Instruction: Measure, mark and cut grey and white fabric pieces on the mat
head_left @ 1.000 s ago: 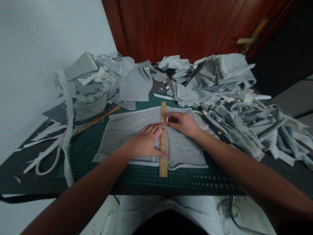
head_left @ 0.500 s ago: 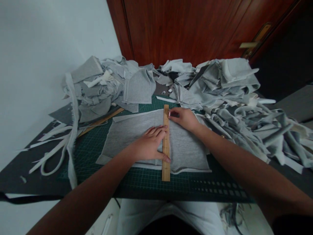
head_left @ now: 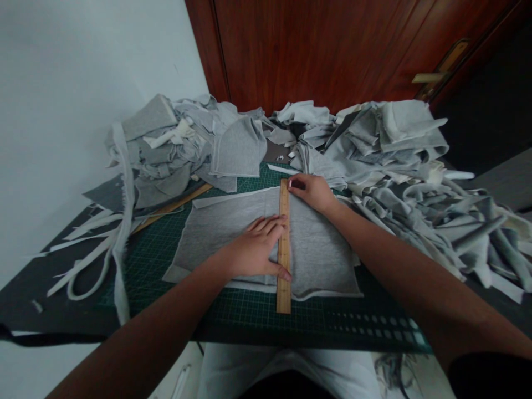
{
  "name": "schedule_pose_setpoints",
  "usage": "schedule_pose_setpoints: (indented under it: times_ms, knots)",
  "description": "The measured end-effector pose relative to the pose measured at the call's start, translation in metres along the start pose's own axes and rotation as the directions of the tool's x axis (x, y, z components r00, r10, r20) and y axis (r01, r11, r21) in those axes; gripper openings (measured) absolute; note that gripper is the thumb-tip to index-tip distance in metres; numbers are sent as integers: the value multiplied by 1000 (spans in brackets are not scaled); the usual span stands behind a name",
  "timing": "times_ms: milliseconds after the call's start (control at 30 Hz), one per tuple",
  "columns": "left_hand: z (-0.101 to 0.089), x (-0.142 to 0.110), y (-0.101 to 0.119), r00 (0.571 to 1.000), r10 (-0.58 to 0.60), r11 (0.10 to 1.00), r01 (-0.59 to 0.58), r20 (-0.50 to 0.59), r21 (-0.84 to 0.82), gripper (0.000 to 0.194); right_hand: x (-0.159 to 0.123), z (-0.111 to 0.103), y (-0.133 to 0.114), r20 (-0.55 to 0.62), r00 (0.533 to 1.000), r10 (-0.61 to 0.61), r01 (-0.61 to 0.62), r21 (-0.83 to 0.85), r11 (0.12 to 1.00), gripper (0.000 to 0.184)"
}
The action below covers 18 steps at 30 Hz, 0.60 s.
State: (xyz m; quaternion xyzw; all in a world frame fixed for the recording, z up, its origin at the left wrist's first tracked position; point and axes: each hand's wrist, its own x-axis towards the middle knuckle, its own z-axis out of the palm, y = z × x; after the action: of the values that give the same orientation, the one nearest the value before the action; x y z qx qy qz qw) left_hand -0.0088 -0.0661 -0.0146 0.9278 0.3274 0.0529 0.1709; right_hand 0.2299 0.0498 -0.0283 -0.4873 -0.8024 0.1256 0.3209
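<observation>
The ruler [head_left: 284, 244] could slip if the left hand [head_left: 254, 249], fingers spread, presses softly; right hand [head_left: 313, 192] pinches something pale [head_left: 290, 183].

Slim pale wooden ruler [head_left: 284, 246]: markings too small to read; stretches hidden under the left hand's [head_left: 255, 253] fingers and thumb.
Grey rectangular knit fabric [head_left: 322, 255]: partly covered by ruler and left hand; far right corner behind the right hand [head_left: 313, 193] and forearm.
Pinkish-white sliver [head_left: 290, 184]: at the right fingertips, too small to identify.
Green gridded cutting mat [head_left: 245, 307]: largely hidden beneath fabric.
Reddish-brown wooden door [head_left: 316, 50]: cut off above.
</observation>
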Motion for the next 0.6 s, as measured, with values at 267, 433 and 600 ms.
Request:
schedule_pose_setpoints:
  times_ms: [267,433,600]
  knots:
    - [1,0,0,1000,-9,1000,9,9,0,102,6,1,4,-26,1000,14,-14,-28,1000,22]
    - [2,0,-1,1000,-4,1000,3,-8,-9,100,10,5,7,-64,998,22,-26,-63,998,25]
    - [3,0,-2,1000,3,1000,-3,-20,-13,99,10,-9,-2,-173,985,17,-31,-81,996,19]
